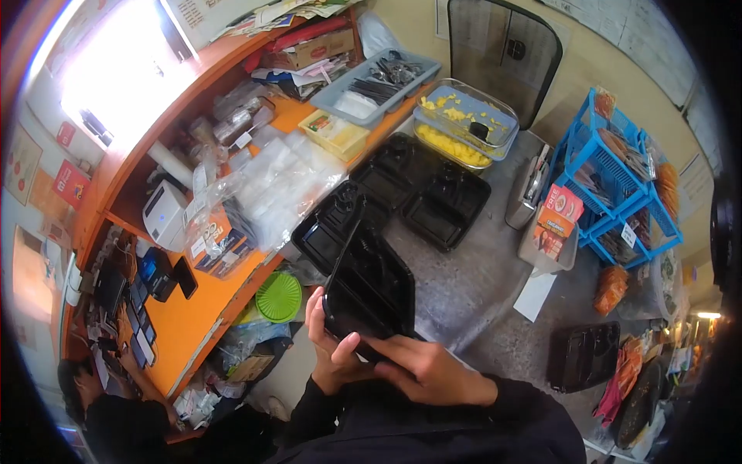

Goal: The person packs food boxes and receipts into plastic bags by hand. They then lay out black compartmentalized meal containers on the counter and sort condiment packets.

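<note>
Both hands hold a black compartment tray tilted up in front of my body, at the near edge of the metal table. My left hand grips its left side with fingers wrapped round the edge. My right hand presses on its lower edge, fingers together. Whether more than one tray is stacked there, I cannot tell. Beyond it, other black trays lie on the table, one at the right and one further back. A glass container with yellow pieces, with a lid or second dish on top, stands behind them.
Blue baskets and a metal holder stand at the right. Another black tray lies at the near right. On the orange counter are plastic bags and a cutlery tray. Another person is at lower left.
</note>
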A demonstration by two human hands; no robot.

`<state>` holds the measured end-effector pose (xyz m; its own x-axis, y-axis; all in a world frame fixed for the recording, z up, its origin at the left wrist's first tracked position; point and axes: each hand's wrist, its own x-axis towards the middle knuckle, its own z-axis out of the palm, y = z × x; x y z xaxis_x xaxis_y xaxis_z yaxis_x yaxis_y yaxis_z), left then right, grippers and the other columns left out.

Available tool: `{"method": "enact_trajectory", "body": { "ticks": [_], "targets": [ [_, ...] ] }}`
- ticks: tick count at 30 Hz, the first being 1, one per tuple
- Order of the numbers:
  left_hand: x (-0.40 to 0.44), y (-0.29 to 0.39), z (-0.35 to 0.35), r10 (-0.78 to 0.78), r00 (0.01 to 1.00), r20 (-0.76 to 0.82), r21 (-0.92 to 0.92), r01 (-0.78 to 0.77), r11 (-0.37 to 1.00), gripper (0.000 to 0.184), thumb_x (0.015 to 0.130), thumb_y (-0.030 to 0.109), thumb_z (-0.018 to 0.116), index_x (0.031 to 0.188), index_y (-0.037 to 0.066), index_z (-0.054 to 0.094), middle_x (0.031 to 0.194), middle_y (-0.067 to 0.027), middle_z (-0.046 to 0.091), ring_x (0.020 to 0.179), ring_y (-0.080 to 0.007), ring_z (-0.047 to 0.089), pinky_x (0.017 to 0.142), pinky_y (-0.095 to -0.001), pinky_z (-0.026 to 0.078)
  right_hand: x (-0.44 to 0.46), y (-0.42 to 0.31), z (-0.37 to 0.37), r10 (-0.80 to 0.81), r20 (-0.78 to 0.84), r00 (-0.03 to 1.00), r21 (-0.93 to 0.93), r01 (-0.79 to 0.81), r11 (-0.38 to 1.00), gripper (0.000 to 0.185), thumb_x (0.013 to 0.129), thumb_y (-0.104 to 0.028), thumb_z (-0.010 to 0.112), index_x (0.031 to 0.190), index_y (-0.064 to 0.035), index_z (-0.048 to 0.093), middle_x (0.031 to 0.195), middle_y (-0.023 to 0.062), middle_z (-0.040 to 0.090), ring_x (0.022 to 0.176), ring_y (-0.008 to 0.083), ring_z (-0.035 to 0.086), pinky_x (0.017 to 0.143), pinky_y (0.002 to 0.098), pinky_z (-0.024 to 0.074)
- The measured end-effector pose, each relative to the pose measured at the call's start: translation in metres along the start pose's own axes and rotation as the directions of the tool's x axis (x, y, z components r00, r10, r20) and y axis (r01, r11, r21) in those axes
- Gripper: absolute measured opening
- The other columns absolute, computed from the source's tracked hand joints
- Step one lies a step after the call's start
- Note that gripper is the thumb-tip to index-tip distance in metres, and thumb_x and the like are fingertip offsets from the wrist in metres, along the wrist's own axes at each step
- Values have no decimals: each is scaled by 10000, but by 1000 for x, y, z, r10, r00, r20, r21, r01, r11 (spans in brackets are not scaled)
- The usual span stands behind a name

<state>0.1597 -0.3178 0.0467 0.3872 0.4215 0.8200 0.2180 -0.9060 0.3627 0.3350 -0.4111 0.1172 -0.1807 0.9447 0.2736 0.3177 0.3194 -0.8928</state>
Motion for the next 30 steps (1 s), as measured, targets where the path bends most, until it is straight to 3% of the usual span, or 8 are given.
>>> {"method": "enact_trajectory", "body": {
  "ticks": [1, 6, 9, 12, 21, 23, 24, 30],
  "targets": [
    [5, 7, 4, 8, 1000, -19, -2, -8, 1000, 1107, 548, 593, 880, 1391, 259, 247, 1452, -312, 190, 1305, -519, 330, 1051, -620, 308, -5, 0, 1, 35, -27, 999, 30, -34, 999, 325, 896, -151, 665, 1193, -25, 624, 937, 173, 648, 780, 308, 664, 662, 345, 525],
    [1, 7, -4, -68, 997, 29, -143, 72, 987, 994, 553, 513, 896, 1361, 300, 357, 1457, -251, 248, 1276, -565, 350, 1006, -640, 360, -20, -6, 3, 130, -126, 983, 66, -123, 990, 285, 884, -94, 656, 1162, -37, 642, 871, 138, 654, 720, 288, 662, 630, 346, 527],
    [4, 8, -1, 5, 997, 80, -114, 4, 993, 1005, 541, 490, 902, 1376, 322, 369, 1469, -250, 261, 1283, -565, 346, 999, -638, 372, -19, 6, 23, -76, -294, 953, -156, 31, 987, 281, 870, -81, 663, 1146, -32, 640, 859, 130, 644, 718, 286, 662, 623, 356, 525],
    [11, 12, -3, 61, 990, 129, -92, -49, 995, 999, 536, 473, 900, 1380, 335, 383, 1474, -250, 270, 1286, -564, 345, 995, -639, 380, -27, -2, 25, 107, -271, 957, -43, -123, 991, 217, 825, -79, 727, 1021, -17, 660, 756, 100, 609, 666, 238, 622, 598, 323, 489],
    [5, 18, -18, 40, 981, 191, -49, -31, 998, 811, 485, 511, 897, 1205, 302, 588, 1465, -255, 252, 1296, -563, 325, 1007, -643, 357, -31, 3, 16, 279, -232, 932, -43, -296, 954, 267, 826, -236, 774, 880, -36, 605, 652, 57, 519, 541, 133, 504, 480, 274, 376],
    [3, 16, -26, -2, 975, 222, -8, 4, 1000, 792, 452, 530, 901, 1148, 274, 622, 1462, -264, 242, 1308, -565, 304, 1029, -641, 327, -34, 5, 4, 369, -191, 910, 259, -316, 913, 304, 831, -272, 777, 859, -35, 587, 648, 19, 489, 551, 89, 441, 484, 262, 345],
    [-1, 14, -29, -41, 975, 218, -10, 44, 999, 812, 429, 541, 903, 1136, 260, 619, 1460, -271, 240, 1313, -566, 295, 1042, -638, 309, -32, 3, 0, 410, -159, 898, 404, -320, 857, 324, 834, -289, 778, 849, -34, 578, 647, 0, 474, 556, 66, 410, 486, 256, 330],
    [-17, -15, -61, -154, 987, -39, 45, 156, 987, 940, 391, 624, 907, 1105, 174, 492, 1470, -305, 207, 1356, -534, 258, 1106, -579, 243, -33, -5, -28, 387, -404, 829, 189, -339, 922, 359, 832, -238, 774, 674, -43, 517, 621, 7, 432, 567, 87, 391, 507, 281, 325]
  ]
}}
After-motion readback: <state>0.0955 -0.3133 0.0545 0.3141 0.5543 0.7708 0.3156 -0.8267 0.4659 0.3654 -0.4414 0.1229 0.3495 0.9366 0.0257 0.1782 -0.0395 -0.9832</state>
